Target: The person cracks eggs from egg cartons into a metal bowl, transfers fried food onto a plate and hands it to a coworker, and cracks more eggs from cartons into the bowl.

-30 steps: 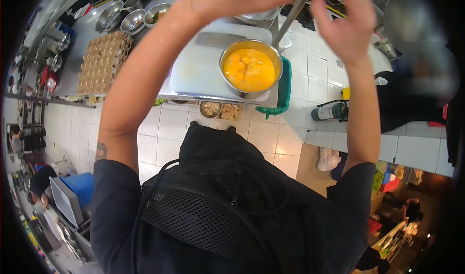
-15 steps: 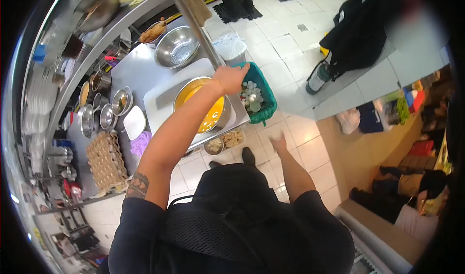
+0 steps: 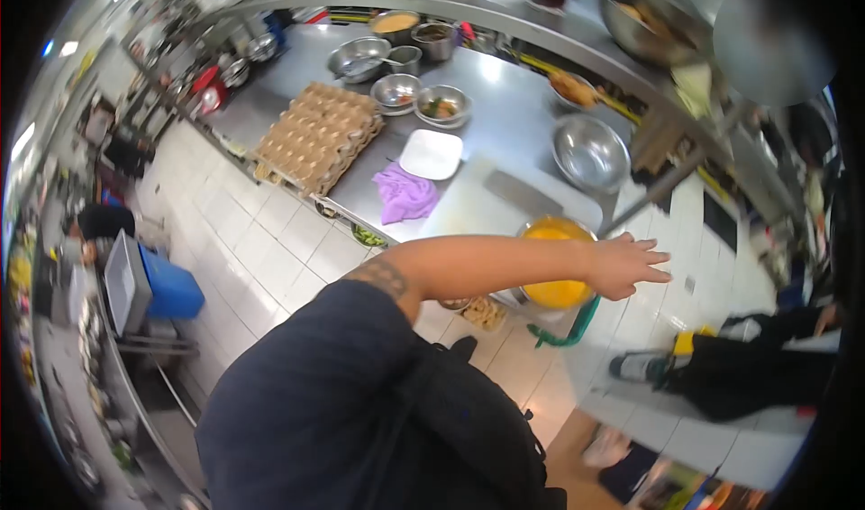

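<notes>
My left arm reaches across to the right, and my left hand [image 3: 628, 267] is open with its fingers spread, holding nothing. It hovers just right of a steel pot [image 3: 557, 262] of yellow-orange egg liquid, and the forearm hides part of the pot. The pot stands at the corner of a white cutting board [image 3: 464, 205]. A wide-bladed knife [image 3: 524, 191] lies on the board behind the pot. Left of the board are a purple cloth [image 3: 405, 193] and a white square dish [image 3: 431, 154]. My right hand is out of view.
Stacked egg trays [image 3: 320, 136] stand on the steel table at left. An empty steel bowl [image 3: 590, 153] is behind the board, below a metal shelf with an upright post. A green-lined bin [image 3: 577, 325] is beside the table corner. A person in black is at the right.
My view has swung toward the left of the table. My left hand has stretched out past the pot with fingers spread. My right hand has left the view.
</notes>
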